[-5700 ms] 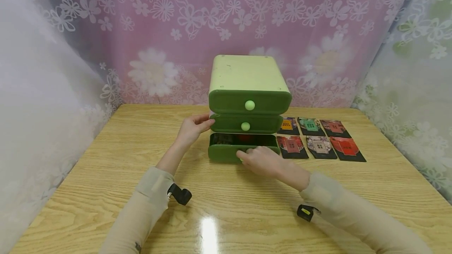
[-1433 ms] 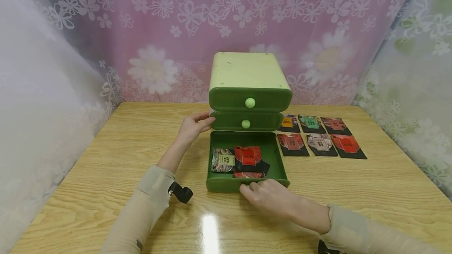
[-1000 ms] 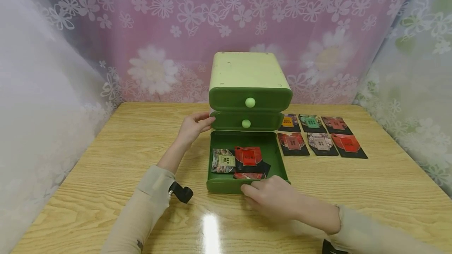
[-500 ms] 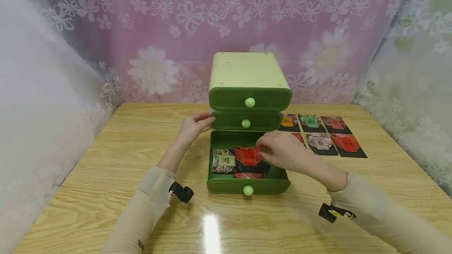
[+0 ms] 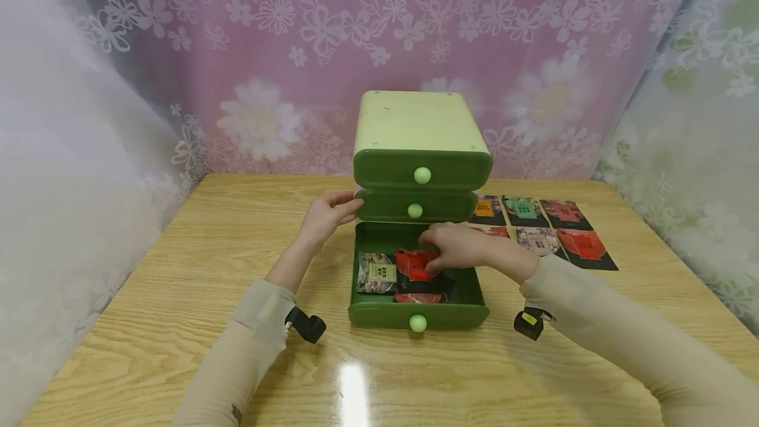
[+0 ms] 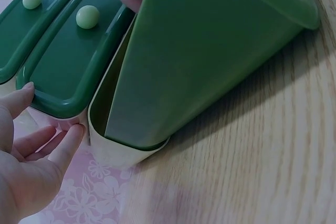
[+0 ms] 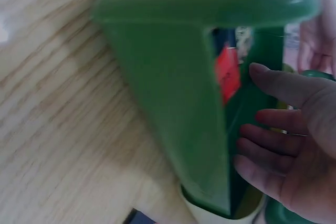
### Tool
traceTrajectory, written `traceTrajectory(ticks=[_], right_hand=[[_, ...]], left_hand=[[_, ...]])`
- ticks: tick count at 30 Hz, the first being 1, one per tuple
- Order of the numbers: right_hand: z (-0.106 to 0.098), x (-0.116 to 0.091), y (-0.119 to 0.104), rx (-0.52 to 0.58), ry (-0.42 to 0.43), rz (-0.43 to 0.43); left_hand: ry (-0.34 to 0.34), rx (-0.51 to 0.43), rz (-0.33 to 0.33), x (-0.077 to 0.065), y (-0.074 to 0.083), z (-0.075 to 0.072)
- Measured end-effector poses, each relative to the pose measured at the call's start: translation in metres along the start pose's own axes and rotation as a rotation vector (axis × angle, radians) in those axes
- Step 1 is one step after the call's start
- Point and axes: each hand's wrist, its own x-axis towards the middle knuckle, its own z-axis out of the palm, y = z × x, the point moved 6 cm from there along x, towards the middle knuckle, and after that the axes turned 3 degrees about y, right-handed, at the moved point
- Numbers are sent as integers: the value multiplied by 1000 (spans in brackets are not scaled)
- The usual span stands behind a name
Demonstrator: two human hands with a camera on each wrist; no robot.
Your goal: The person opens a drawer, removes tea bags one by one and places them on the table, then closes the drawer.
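Note:
A cream drawer cabinet with green drawers and pale round knobs stands on the table. Its bottom drawer is pulled out and holds several flat printed packets. My left hand holds the cabinet's left side, thumb at the middle drawer's front edge and fingers on the side wall. My right hand reaches into the bottom drawer, fingers spread and loosely bent, over a red and black packet; thumb and fingers are apart in the right wrist view. Left of it lies a packet with a pale green label.
Two rows of similar flat packets, including a red one and a green one, lie right of the cabinet. The wooden table meets a flowered curtain behind. Black wrist cameras sit on both sleeves.
The bottom drawer was drawn out toward me by my right hand. That hand then let go of the knob and moved up over the packets. My left hand has stayed in place.

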Motion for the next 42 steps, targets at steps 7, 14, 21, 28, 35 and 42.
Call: traceTrajectory(ticks=[7, 14, 21, 28, 35, 42], right_hand=[[17, 8, 6, -48, -33, 14], [25, 10, 12, -126, -51, 46], [26, 11, 20, -149, -16, 4], [21, 9, 21, -90, 31, 24], [12, 3, 26, -28, 88, 49], [-5, -11, 24, 190, 124, -14]], left_hand=[[9, -8, -4, 0, -3, 0], [9, 0, -4, 0, -3, 1], [7, 1, -2, 0, -3, 1], [4, -15, 3, 1, -4, 1], [11, -12, 0, 2, -4, 0], [5, -9, -1, 3, -4, 0]])
